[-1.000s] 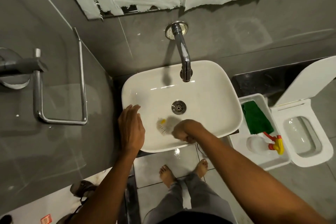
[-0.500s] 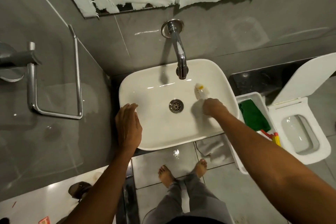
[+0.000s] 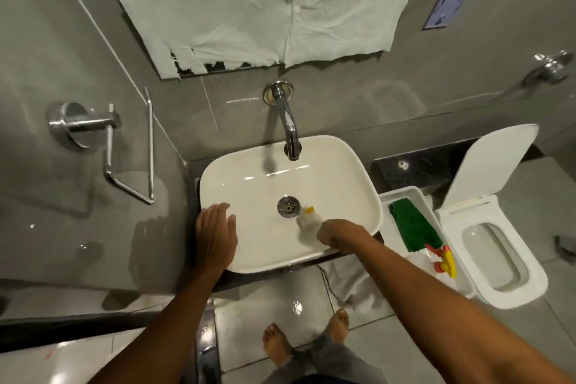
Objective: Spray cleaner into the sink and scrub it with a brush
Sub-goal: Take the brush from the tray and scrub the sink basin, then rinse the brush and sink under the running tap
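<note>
Sink (image 3: 358, 171), brush (image 3: 307, 220) blurred, handle hidden

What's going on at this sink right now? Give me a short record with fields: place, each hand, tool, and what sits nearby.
Place: bathroom, white sink under a wall tap
Left hand: flat and open on the sink's left rim
Right hand: closed around the brush
Brush: bristles on the basin, beside the drain
Nearby: white bin with green cloth and spray bottle; toilet, lid up

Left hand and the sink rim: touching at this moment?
Touching. The head view shows the left hand lying flat across the left rim of the sink, palm down, with no gap visible.
</note>
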Demonstrator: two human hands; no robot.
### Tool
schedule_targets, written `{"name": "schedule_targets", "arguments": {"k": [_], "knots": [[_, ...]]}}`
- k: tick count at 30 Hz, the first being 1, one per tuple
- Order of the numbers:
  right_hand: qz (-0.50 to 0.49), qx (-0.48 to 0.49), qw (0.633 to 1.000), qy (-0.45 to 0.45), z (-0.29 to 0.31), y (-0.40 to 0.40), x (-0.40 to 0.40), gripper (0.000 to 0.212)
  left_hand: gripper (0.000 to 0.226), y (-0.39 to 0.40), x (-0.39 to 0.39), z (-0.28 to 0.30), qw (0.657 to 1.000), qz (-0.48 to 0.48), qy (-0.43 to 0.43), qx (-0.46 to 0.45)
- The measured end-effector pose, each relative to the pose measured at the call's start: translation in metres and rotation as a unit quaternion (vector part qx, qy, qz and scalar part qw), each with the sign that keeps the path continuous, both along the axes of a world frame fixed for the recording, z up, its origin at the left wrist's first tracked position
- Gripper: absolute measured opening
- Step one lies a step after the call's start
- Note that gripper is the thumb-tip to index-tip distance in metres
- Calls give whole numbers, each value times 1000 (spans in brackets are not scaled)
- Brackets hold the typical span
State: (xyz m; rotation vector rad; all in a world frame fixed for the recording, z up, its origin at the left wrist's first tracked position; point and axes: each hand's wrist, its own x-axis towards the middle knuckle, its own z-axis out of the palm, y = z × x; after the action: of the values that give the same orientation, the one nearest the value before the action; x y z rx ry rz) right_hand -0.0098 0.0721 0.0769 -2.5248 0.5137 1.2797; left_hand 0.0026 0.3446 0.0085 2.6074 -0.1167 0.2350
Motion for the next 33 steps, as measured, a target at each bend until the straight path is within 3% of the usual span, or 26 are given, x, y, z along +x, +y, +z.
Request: {"name": "schedule_targets", "arguments": {"k": [7, 10, 13, 16, 19, 23, 25, 29, 33], "knots": [[-214, 171, 960, -60, 10, 16, -14, 34, 41, -31, 21, 58, 983, -46, 123, -132], [-251, 213, 938, -105, 18, 28, -15, 42, 56, -64, 38, 101, 988, -53, 81, -124], [-271, 254, 918, -140, 31, 39, -15, 35, 61, -97, 55, 138, 992, -31, 52, -112], [-258, 258, 915, -170, 43, 43, -15, 26, 60, -121, 69, 162, 996, -6, 66, -60], [-177, 237, 936, -193, 48, 42, -14, 14, 56, -137, 77, 170, 996, 11, 82, -13], [-147, 229, 940, -207, 45, 39, -17, 31, 49, -150, 84, 170, 992, 35, 122, 9], [-177, 250, 928, -213, 40, 38, -22, 30, 45, -155, 85, 170, 989, 48, 136, 6], [-215, 248, 919, -219, 32, 36, -31, 54, 41, -163, 84, 166, 989, 68, 133, 11], [-174, 218, 932, -232, 22, 36, -37, 52, 43, -171, 83, 166, 989, 77, 118, 48]]}}
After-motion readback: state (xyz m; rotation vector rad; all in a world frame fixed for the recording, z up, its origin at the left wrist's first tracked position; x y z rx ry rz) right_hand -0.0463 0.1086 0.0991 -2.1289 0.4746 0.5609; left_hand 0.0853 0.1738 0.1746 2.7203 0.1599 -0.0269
